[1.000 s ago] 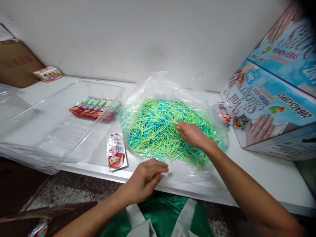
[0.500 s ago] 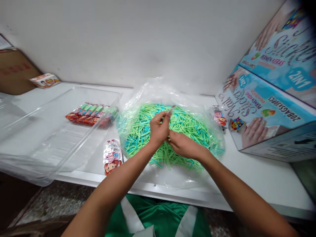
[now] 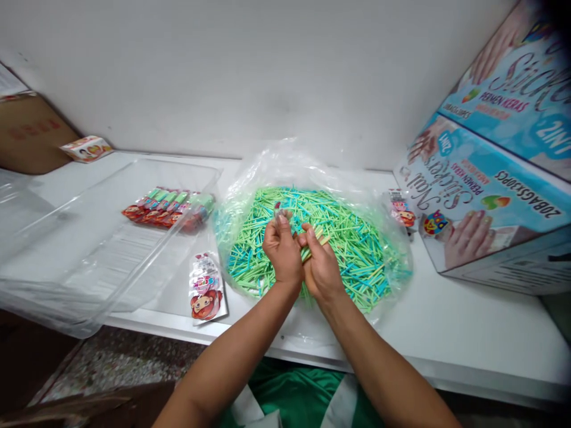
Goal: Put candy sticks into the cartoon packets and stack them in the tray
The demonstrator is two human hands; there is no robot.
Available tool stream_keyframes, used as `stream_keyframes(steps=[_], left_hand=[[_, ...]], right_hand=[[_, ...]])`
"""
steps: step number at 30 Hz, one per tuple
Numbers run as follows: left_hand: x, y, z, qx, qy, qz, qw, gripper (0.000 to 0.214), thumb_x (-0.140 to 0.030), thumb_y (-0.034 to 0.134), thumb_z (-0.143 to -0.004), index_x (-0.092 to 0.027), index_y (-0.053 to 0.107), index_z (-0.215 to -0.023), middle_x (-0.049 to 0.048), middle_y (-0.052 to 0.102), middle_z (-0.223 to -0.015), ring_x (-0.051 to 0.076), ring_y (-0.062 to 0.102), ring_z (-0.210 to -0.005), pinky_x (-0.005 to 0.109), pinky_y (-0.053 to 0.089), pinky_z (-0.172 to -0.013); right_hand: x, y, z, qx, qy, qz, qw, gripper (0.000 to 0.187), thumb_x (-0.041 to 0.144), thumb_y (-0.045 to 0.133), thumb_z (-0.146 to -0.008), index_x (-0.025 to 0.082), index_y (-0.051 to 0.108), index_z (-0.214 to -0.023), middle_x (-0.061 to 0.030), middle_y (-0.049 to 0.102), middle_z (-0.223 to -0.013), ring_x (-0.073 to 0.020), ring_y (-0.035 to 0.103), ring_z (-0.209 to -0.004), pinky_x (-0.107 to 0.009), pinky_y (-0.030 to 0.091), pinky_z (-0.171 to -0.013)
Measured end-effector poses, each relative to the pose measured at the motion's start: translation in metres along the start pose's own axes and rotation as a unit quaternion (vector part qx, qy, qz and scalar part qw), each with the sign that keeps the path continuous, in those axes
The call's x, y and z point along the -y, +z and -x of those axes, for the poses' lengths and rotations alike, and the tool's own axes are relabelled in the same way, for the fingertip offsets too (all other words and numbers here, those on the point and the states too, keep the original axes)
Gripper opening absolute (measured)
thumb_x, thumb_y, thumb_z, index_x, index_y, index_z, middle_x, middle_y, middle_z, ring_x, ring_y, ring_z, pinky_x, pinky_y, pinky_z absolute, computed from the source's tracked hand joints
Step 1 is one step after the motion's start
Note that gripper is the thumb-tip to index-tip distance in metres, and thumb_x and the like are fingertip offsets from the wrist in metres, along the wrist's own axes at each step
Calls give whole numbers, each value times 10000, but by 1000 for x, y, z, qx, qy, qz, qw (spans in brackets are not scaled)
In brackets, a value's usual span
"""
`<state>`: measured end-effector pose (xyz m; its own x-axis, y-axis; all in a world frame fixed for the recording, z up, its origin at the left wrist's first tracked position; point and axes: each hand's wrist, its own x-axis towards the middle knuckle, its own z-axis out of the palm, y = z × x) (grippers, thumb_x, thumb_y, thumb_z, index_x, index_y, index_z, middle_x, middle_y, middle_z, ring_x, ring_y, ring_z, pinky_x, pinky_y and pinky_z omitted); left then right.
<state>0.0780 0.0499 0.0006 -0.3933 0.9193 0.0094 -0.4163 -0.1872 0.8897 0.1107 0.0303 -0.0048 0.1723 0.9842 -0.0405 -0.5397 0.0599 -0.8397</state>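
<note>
A heap of green and blue sticks [image 3: 352, 249] lies in an open clear plastic bag [image 3: 289, 166] on the white table [image 3: 468, 321]. Both my hands meet just above the heap's near side. My right hand [image 3: 320, 267] is closed on a small bunch of green sticks [image 3: 317, 236]. Touching it, my left hand [image 3: 282, 249] pinches something small, which looks like a small packet, at its fingertips. A small printed packet [image 3: 206, 286] with a cartoon face lies flat to the left of the bag.
A clear plastic tray [image 3: 102, 249] at the left holds a row of filled red and green packets [image 3: 167, 208]. Large printed cartons [image 3: 491, 184] stand at the right. A small box [image 3: 87, 148] and a brown carton [image 3: 27, 134] sit far left by the wall.
My left hand rose from the table's front edge to meet my right over the heap. My right hand drew back from the sticks with a bunch in it, and both hands moved nearer.
</note>
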Motion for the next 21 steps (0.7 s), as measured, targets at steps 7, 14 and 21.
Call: stream_keyframes(steps=[7,14,21], left_hand=[[-24,-15,0,52,22,-48,997,318,-459,547,-828,-175,597,-963,77,672,-1070,114,648,-758,222,490,-651],[-55,-61,4,188,-55,-77,978,298,-399,641,-777,-170,543,-940,79,707,-946,179,675,-789,310,513,-734],[-40,-86,16,211,-152,-116,959,367,-435,644,-764,-166,594,-1008,62,697,-890,145,660,-696,230,493,-604]], right_hand=[[9,-14,4,85,-18,92,992,280,503,461,-877,224,482,-859,59,395,-635,-81,385,-501,-211,331,-464],[44,-43,4,194,-66,440,874,344,516,386,-911,221,382,-734,56,353,-610,-97,336,-527,-233,294,-501],[45,-43,11,186,-108,672,709,340,514,458,-864,227,344,-721,62,392,-546,-116,364,-494,-243,229,-491]])
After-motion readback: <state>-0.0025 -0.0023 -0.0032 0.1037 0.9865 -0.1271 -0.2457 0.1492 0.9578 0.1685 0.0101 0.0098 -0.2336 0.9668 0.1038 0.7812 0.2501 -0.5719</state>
